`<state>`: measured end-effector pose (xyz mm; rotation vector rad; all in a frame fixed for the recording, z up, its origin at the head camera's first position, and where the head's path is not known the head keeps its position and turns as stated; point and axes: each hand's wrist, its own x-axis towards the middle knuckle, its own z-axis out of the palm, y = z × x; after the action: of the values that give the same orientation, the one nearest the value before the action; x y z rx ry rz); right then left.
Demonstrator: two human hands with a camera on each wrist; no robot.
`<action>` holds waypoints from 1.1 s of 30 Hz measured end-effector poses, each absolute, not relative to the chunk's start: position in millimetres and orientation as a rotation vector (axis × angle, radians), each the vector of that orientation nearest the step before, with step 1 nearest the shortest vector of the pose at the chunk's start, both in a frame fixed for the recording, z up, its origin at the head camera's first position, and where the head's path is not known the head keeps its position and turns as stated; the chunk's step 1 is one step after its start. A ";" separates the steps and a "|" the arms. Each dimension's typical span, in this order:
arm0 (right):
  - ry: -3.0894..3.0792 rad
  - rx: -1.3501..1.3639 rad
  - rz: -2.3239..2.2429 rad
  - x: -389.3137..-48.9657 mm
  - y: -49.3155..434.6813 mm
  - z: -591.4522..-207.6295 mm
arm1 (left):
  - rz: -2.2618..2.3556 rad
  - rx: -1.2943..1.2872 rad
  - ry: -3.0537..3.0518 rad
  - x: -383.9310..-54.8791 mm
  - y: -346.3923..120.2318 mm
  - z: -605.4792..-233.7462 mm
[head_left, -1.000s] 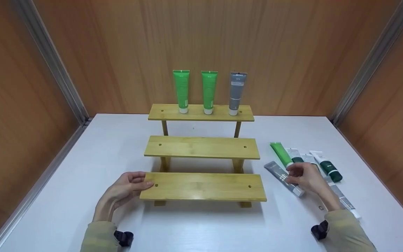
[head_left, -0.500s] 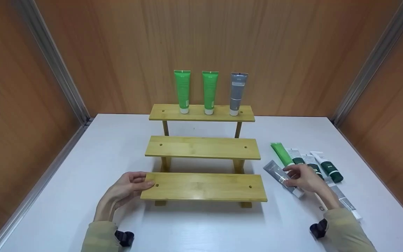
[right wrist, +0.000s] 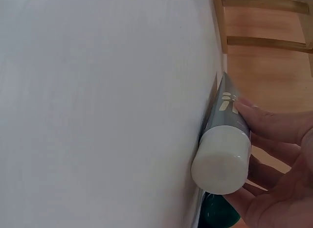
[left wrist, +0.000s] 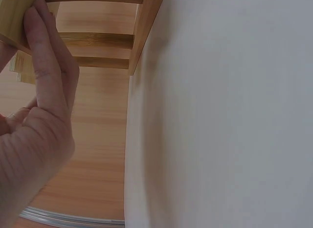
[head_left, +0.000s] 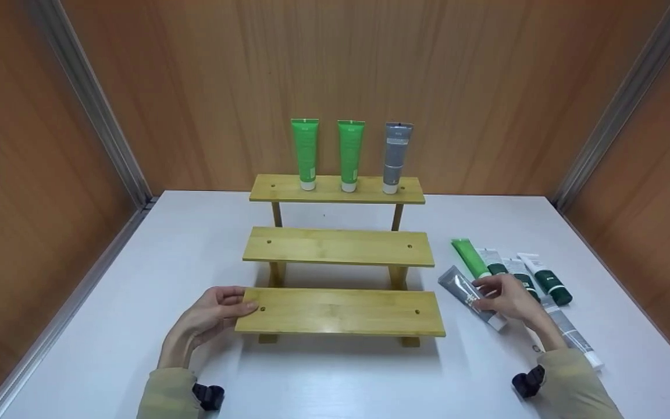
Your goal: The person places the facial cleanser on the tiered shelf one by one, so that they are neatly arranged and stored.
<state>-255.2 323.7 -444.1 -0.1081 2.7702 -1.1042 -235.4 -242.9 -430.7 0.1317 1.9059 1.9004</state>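
A three-tier bamboo display stand (head_left: 341,311) is on the white table. My left hand (head_left: 210,317) grips the left end of its lowest board, thumb on top and fingers beneath; the left wrist view shows those fingers (left wrist: 46,61) under the board. To the right of the stand, my right hand (head_left: 506,299) pinches a grey squeeze tube (head_left: 460,288) with a white cap (right wrist: 222,162). In the right wrist view the thumb presses the tube's printed side, with the other fingers across from it. The tube lies low, close over the table.
Two green tubes (head_left: 305,151) and a grey-blue tube (head_left: 396,154) stand cap down on the top board. Around my right hand lie a green tube (head_left: 470,257), several white tubes with dark green caps (head_left: 556,288), and another grey tube (head_left: 573,334). Wooden walls enclose the table.
My right hand has come down onto the grey tube and taken it between thumb and fingers; the tube has shifted slightly. My left hand stays on the stand.
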 end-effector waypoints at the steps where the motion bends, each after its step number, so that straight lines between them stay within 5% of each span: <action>1: 2.761 -0.101 -1.119 -254.7 323.6 -443.7 | 1.902 0.131 1.905 -235.4 -242.9 -430.9; 33: 2.606 -0.074 -1.533 -241.4 302.8 -413.4 | 1.910 0.141 1.889 -234.9 -243.3 -431.4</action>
<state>-241.4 302.8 -413.4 -0.0743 2.6062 -1.5330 -234.9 -243.3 -431.4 0.1407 1.8888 1.9098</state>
